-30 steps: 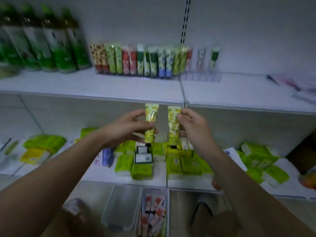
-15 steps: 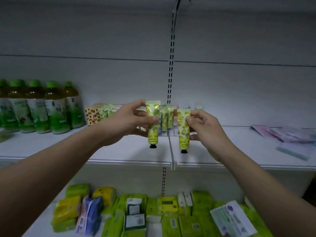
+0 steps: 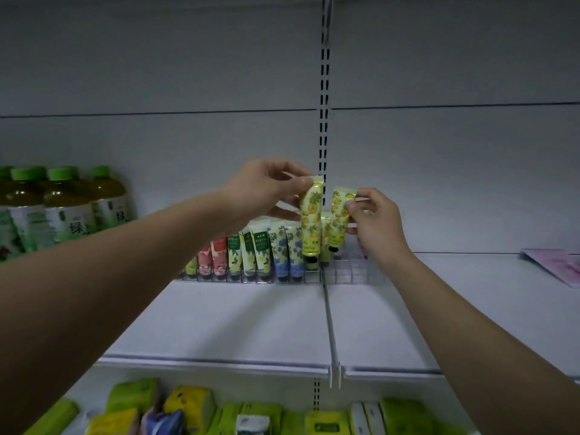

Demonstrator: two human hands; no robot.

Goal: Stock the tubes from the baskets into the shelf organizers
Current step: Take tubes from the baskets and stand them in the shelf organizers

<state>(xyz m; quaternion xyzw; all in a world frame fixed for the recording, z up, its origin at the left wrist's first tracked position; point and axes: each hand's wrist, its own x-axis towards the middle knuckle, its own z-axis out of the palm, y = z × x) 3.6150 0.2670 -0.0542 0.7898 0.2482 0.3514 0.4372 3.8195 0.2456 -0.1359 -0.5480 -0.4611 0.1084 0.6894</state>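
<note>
My left hand (image 3: 266,189) pinches the flat top of a yellow pineapple-print tube (image 3: 310,221), cap down, its black cap just above the clear shelf organizer (image 3: 351,273). My right hand (image 3: 373,221) pinches a second yellow tube (image 3: 340,216) by its top edge, held slightly higher and to the right of the first. Both hang over the organizer's slots at the middle of the shelf. A row of tubes (image 3: 257,252) in red, green, white and blue stands in the organizer to the left.
Green-capped tea bottles (image 3: 62,208) stand at the shelf's left. A pink packet (image 3: 555,266) lies at the far right. The white shelf (image 3: 235,324) has a divider seam in the middle. Green and yellow packs (image 3: 188,409) fill the shelf below.
Both hands have carried the tubes up and forward from in front of the shelf edge to the organizer at the back. My head has lifted, so the baskets have left the view.
</note>
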